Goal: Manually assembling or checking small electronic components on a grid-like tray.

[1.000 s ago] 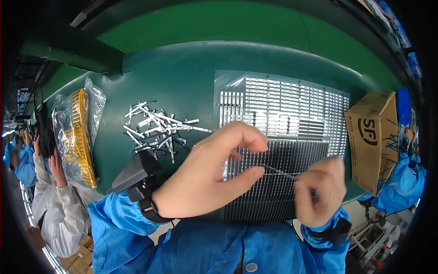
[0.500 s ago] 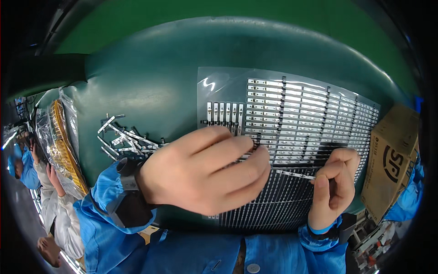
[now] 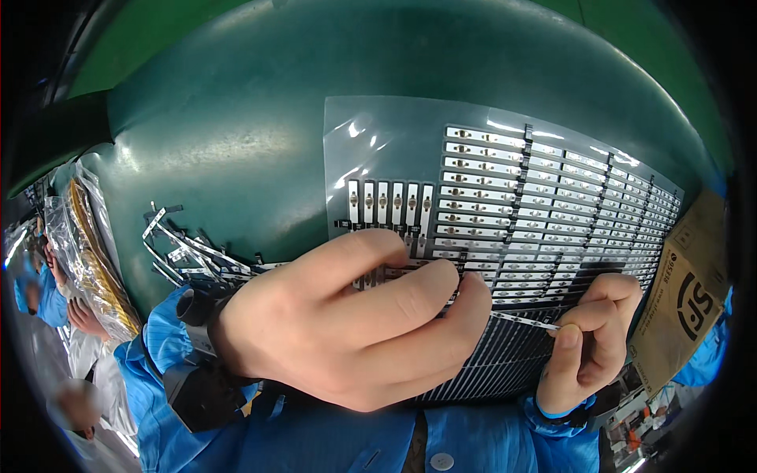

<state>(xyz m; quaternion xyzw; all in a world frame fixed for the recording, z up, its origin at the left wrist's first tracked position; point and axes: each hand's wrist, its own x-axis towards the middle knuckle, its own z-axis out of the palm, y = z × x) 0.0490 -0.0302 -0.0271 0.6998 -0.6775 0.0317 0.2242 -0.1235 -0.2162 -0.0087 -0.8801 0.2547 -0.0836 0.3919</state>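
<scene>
A thin white LED strip (image 3: 522, 319) with small dark components is stretched, slightly tilted, between my two hands. My right hand (image 3: 587, 343) pinches its right end between thumb and forefinger. My left hand (image 3: 351, 319) has its fingers curled around the strip's left part, but its fingertips are hidden beneath the hand. Both hands are over a clear plastic sheet (image 3: 394, 130) bearing rows of similar white strips with black connectors. Several upright strips (image 3: 386, 205) show just beyond my left fingers. Dark rows lie on the near part of the sheet.
A loose pile of strips (image 3: 189, 252) lies left of my left hand on the green table mat (image 3: 236, 102). Clear bags with yellow material (image 3: 98, 252) are at the far left. A cardboard box (image 3: 682, 299) stands at the right edge. Other people sit at the left.
The view has shifted, so the sheet appears larger and nearer. My hands keep the strip between them, with the right hand still pinching its end and the left fingers still curled.
</scene>
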